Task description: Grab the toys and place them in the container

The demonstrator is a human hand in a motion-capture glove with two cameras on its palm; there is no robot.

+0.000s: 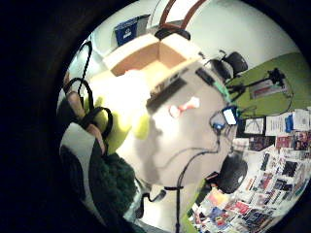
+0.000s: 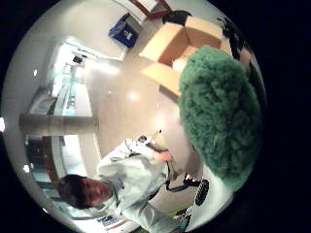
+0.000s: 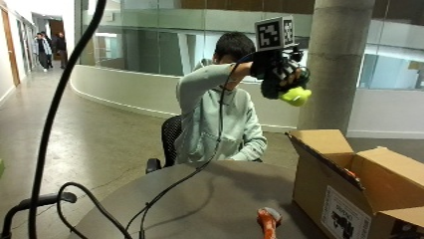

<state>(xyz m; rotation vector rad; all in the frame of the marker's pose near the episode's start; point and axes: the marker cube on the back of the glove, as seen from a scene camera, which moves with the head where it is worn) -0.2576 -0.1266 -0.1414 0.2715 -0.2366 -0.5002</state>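
Your plush toy, green fuzz with a yellow-green end, sits at the upper right of the outside view, lifted high at head level and well above the tabletop. Your gloved right hand has its grip curled round it, the yellow end poking out below the fingers. In the thumb side palm view the green fuzz fills the right half of the frame, close against the palm. In the little finger side view the yellow part lies beside your strapped fingers, with dark green fur at the lower left.

The open cardboard box stands at the lower right on the tabletop, flaps up. A small orange and white toy lies on the tabletop just beside the box, at the bottom edge; its shape is hard to tell, perhaps a figure.
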